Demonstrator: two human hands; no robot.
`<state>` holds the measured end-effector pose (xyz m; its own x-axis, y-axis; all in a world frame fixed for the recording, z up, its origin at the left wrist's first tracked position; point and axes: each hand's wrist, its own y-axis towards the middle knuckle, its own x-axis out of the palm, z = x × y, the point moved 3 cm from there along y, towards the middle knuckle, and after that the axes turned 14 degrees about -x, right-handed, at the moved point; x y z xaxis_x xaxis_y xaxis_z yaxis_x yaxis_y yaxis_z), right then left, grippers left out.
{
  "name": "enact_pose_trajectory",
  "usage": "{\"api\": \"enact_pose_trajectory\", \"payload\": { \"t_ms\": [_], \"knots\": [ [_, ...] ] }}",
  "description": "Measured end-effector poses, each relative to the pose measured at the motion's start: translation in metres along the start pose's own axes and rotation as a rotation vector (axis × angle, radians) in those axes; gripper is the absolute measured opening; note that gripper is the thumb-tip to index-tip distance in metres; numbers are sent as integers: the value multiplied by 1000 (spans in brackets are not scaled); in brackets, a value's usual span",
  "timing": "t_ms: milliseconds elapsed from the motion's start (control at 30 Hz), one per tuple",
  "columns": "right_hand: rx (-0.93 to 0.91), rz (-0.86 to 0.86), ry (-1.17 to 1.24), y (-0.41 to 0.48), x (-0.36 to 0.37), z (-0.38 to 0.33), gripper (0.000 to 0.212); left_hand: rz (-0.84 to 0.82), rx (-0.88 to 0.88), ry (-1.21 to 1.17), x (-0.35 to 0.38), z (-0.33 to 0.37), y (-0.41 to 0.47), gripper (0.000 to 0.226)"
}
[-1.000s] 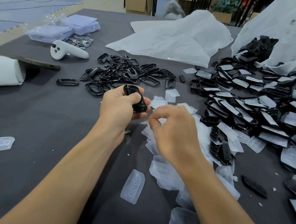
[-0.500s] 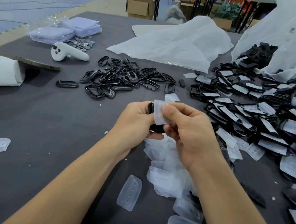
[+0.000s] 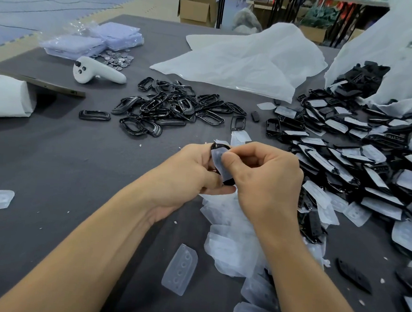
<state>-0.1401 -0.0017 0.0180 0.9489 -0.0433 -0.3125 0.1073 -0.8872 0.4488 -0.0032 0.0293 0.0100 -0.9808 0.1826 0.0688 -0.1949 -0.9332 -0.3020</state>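
Fitting a translucent soft silicone button pad [image 3: 217,161] into a glossy black oval plastic frame [image 3: 221,146] is judged to be the step in hand. Both parts are held in the air, just on the camera side of the heap of loose black frames [image 3: 176,107], above the grey tabletop [image 3: 53,159]. The frame is gripped by the left hand [image 3: 186,176], with fingers curled round its edge. The pad is pinched by the right hand [image 3: 264,184], with the thumb tip pressed on the pad's face over the frame opening.

Handling, as judged:
- Both parts are taken to be very light.
- **Frame:** thin, rigid and hollow, so flexing or cracking is to be expected if it is squeezed across the opening. The gloss suggests it is slippery. It is best held by the long outer rims.
- **Pad:** floppy and probably slightly tacky, easily folded if held by one corner. It is best pinched at one end and pressed in along the edge, not at the middle.

The pad's far edge is hidden by the thumb, so its seating cannot be told.
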Motion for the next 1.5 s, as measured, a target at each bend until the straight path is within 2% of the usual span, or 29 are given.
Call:
{"api": "enact_pose_trajectory", "payload": {
  "t_ms": [100,267,367,533,700,800,933,1067,1200,1300,1500],
  "knots": [
    [-23,43,-64,-2,0,-3,13,-17,-1,-48,2,-1,-1,67],
    [-43,59,-109,-3,1,-5,18,-40,-40,-158,3,-1,0,54],
    [-66,60,-133,-4,2,-6,16,-40,-87,-243,4,-2,2,54],
    [-94,80,-245,-4,3,-10,17,2,-78,-323,4,0,1,30],
    [-101,9,-283,-2,2,-6,19,25,-87,-301,2,-4,7,43],
    [-102,-37,-247,0,2,-3,18,57,-104,-325,1,-3,8,51],
    [-75,-139,-137,5,0,3,8,133,-113,-335,0,-1,7,51],
    [-10,-167,-19,8,-1,12,4,151,-105,-217,-1,1,5,49],
    [67,-145,113,9,0,16,5,283,-61,-36,-5,1,2,33],
    [73,-148,121,10,0,17,1,426,-43,-61,-11,2,0,14],
    [63,-168,75,9,1,19,7,487,-59,-94,-15,2,0,10]
  ]
}}
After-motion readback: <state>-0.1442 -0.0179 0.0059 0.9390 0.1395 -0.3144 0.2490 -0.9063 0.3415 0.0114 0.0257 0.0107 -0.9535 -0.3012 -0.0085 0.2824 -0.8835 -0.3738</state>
